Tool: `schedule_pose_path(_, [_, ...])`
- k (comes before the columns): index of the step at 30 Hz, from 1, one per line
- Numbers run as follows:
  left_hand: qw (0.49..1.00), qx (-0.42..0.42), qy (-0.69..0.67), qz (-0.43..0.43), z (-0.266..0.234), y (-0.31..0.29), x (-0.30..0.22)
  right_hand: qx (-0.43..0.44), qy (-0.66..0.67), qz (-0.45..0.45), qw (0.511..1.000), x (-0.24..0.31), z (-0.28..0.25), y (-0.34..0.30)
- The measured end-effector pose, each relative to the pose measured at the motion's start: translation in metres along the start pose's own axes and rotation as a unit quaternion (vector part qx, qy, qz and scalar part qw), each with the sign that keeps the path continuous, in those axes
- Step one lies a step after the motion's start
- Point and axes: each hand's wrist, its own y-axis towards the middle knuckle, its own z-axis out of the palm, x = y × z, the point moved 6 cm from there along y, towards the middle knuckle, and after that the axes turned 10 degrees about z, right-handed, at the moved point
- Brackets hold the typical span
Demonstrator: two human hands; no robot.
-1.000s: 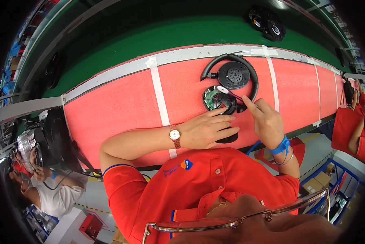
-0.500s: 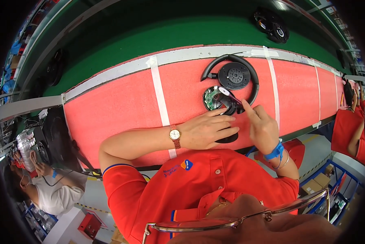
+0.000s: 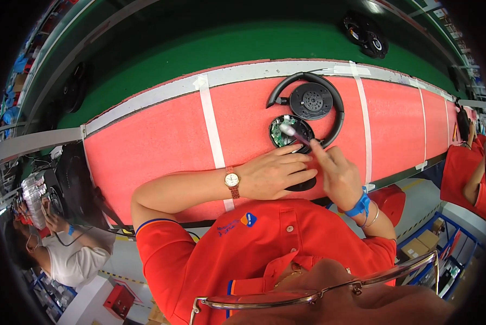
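A pair of black over-ear headphones [image 3: 340,116] lies on the pink work mat. One ear cup [image 3: 311,101] shows a perforated round plate; the nearer cup stands uncovered, with a green circuit board [image 3: 278,132] inside. My left hand [image 3: 272,176] lies across the near side of that cup, its fingers curled over the edge, with a dark rounded part [image 3: 302,184] partly under it. Between the closed fingers of my right hand [image 3: 338,176] is a slim tool [image 3: 288,129] with a rounded whitish head and dark purple shaft. Its head is over the circuit board.
Beyond the pink mat [image 3: 161,141], striped with white tape, runs a green conveyor belt [image 3: 199,54] carrying another black headphone assembly [image 3: 365,35]. A black box-like thing [image 3: 75,179] stands at the left end. Co-workers sit at the left [image 3: 77,254] and far right [image 3: 459,173].
My right hand has moved left and slightly nearer, bringing the tool's head over the circuit board. My left hand stays put. The assembly on the belt has shifted slightly right.
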Motion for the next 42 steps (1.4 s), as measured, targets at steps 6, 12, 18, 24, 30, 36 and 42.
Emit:
schedule_pose_path(6, [1.0,-0.008,0.006,0.002,-0.001,-0.002,0.001,-0.037,-0.015,0.06,0.997,-0.005,-0.022,-0.001])
schedule_pose_path(12, [1.0,-0.002,-0.005,-0.004,0.002,-0.006,0.0,-0.001,0.033,0.086,0.996,-0.025,-0.044,0.011])
schedule_pose_path(18, [1.0,0.002,-0.016,0.008,0.001,-0.002,0.001,-0.186,0.206,0.095,0.956,-0.105,-0.042,0.065])
schedule_pose_path(24, [1.0,-0.009,-0.016,0.016,-0.001,-0.003,0.0,0.174,0.395,0.273,0.86,-0.115,-0.002,0.097])
schedule_pose_path(30, [0.997,-0.02,-0.029,0.067,-0.018,-0.008,0.012,0.127,0.556,0.173,0.803,-0.079,-0.025,0.113])
schedule_pose_path(36, [0.943,-0.147,0.298,-0.004,-0.117,-0.011,0.05,-0.157,0.389,-0.057,0.906,-0.042,-0.043,0.14])
schedule_pose_path(42, [0.918,-0.121,0.345,-0.151,-0.143,-0.057,0.121,-0.111,0.312,0.018,0.943,-0.017,-0.009,0.181])
